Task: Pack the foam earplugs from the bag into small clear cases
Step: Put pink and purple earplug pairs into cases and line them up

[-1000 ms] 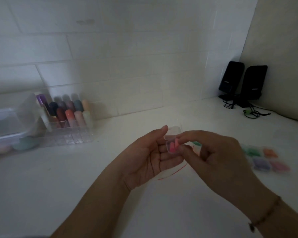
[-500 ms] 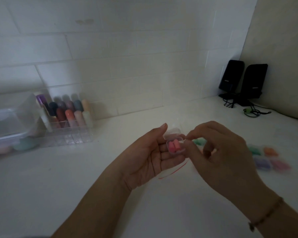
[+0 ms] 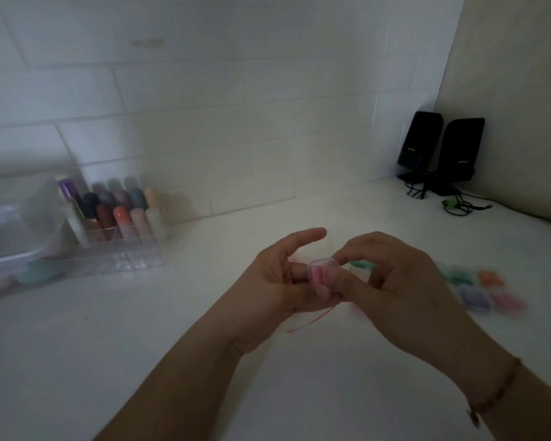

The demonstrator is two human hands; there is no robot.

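The small clear plastic case (image 3: 323, 271) with pink foam earplugs (image 3: 317, 276) showing through its wall sits between the two hands, above the white desk (image 3: 140, 345) and not touching it. The left hand (image 3: 280, 281) lies to the case's left with its palm turned towards the right; its fingers cradle the case from below and behind, while the index finger juts out free above it, so this hand is partly spread and serves as a seat rather than a clamp. The right hand (image 3: 392, 288) lies to the case's right and comes at it from the opposite side, its thumb and forefinger tips pinched at the case's upper right edge where the lid appears folded down over the base. The case's long side seems to run roughly from left to right between the hands, though blur makes this uncertain. Judged from this, the coming move is a press to snap the lid, and it turns on the right hand pushing leftward and down into the left hand's support. Already filled small clear cases with green, orange, purple and pink contents (image 3: 481, 289) lie on the desk just beyond the right hand, blurred, and a thin red line (image 3: 312, 321) shows below the hands, perhaps the bag's seal
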